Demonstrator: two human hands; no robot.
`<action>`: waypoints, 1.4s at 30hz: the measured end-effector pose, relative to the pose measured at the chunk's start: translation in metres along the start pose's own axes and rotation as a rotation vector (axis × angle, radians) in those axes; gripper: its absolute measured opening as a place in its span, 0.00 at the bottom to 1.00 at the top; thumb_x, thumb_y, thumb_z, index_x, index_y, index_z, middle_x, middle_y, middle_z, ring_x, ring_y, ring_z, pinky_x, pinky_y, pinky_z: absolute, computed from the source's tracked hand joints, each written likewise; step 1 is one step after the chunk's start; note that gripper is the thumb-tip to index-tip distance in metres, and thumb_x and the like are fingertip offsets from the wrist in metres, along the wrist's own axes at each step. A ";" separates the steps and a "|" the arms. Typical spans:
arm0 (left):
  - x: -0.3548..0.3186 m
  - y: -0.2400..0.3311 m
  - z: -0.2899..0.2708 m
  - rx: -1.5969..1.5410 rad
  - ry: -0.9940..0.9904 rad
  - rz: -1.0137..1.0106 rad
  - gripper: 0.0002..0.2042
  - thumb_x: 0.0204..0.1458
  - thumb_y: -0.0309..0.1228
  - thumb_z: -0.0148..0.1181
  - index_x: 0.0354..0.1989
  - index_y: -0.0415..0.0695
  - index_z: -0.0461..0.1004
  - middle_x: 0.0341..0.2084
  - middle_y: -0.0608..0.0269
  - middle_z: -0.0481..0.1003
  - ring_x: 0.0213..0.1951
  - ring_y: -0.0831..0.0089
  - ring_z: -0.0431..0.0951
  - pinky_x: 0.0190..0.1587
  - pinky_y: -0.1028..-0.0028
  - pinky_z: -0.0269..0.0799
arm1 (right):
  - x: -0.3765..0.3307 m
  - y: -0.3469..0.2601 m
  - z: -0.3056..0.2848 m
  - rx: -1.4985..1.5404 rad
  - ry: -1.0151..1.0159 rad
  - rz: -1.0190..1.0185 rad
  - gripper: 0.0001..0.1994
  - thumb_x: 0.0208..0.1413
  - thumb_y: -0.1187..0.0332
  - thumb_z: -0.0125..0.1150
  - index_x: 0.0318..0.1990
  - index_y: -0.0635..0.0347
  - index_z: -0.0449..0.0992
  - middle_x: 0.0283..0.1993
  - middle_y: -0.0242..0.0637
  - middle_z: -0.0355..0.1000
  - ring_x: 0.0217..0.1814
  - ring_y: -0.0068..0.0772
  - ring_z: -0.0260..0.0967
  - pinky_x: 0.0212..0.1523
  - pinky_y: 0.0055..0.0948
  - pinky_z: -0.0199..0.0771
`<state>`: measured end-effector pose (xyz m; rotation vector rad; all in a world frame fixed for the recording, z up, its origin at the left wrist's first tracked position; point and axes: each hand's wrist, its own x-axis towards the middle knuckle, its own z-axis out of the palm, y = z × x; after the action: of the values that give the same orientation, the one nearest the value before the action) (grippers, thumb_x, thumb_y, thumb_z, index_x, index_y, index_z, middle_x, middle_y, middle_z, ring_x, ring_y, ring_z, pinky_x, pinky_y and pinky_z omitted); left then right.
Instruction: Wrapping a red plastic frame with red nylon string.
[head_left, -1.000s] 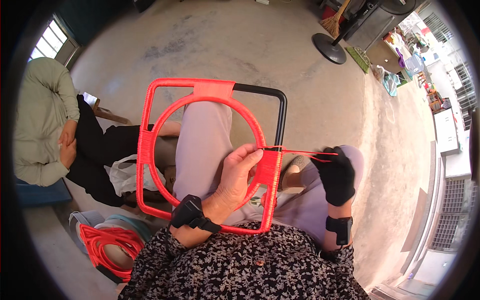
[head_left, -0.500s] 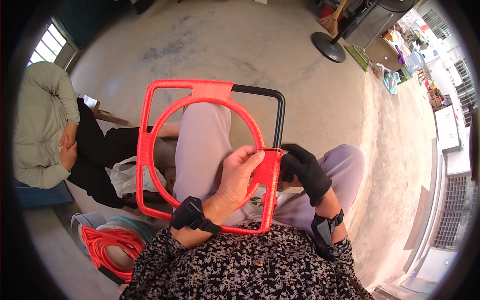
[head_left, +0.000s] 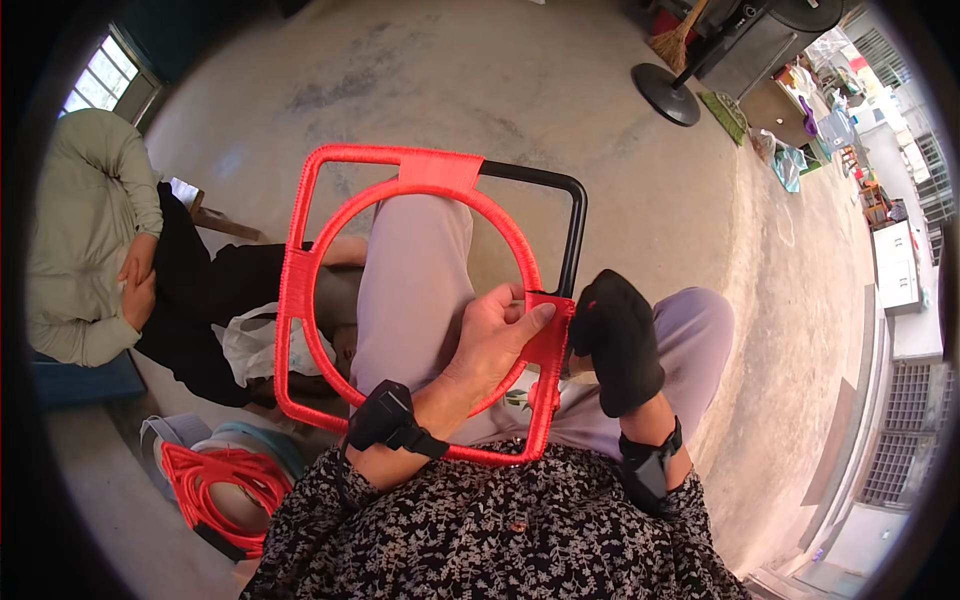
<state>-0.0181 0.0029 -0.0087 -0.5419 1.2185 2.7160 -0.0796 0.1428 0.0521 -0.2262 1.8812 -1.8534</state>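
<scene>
A squarish frame (head_left: 297, 285) with a round ring (head_left: 332, 232) inside it stands tilted over my lap. Red cord is wound tightly round most of it, while the upper right corner shows bare black tubing (head_left: 577, 225). My left hand (head_left: 500, 330) grips the red-wound band (head_left: 548, 340) joining ring and frame on the right side, thumb on top. Close beside the frame's right edge, my right hand (head_left: 618, 345), in a black glove, is closed in a fist. A small red spot shows on the glove; its fingertips and anything in them are hidden.
Another person (head_left: 95, 240) sits at the left with hands folded. A coil of red cord (head_left: 225, 490) lies on a container at lower left. A white plastic bag (head_left: 255, 345) is near that person's legs. A fan base (head_left: 665, 95) and brooms stand at the upper right.
My gloved right hand has turned and closed into a fist, slightly farther right of the frame. The red strand that stretched across the band's top toward it no longer shows. The frame has shifted slightly right and up.
</scene>
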 end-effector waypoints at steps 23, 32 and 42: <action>0.005 -0.003 -0.005 -0.342 0.047 -0.164 0.17 0.61 0.40 0.46 0.50 0.41 0.69 0.41 0.60 0.75 0.42 0.73 0.75 0.44 0.72 0.72 | 0.031 0.069 -0.024 0.108 -0.175 0.231 0.15 0.56 0.67 0.60 0.48 0.63 0.74 0.37 0.29 0.75 0.34 0.18 0.69 0.37 0.22 0.71; 0.005 -0.011 -0.015 -0.166 0.165 -0.061 0.17 0.61 0.41 0.46 0.50 0.42 0.70 0.42 0.63 0.74 0.43 0.75 0.74 0.44 0.74 0.71 | 0.002 0.019 -0.090 -1.294 0.180 0.048 0.27 0.47 0.61 0.65 0.56 0.53 0.67 0.55 0.44 0.68 0.47 0.46 0.72 0.46 0.41 0.72; 0.003 -0.003 -0.004 -0.189 0.079 -0.077 0.18 0.62 0.44 0.43 0.48 0.43 0.70 0.44 0.63 0.74 0.45 0.73 0.73 0.47 0.73 0.69 | 0.028 0.064 -0.021 -0.254 -0.150 -0.030 0.18 0.50 0.71 0.65 0.50 0.59 0.74 0.28 0.24 0.74 0.29 0.19 0.69 0.32 0.23 0.72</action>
<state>-0.0192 0.0016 -0.0146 -0.7090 0.9395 2.7842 -0.0993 0.1539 -0.0176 -0.4676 2.0127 -1.5659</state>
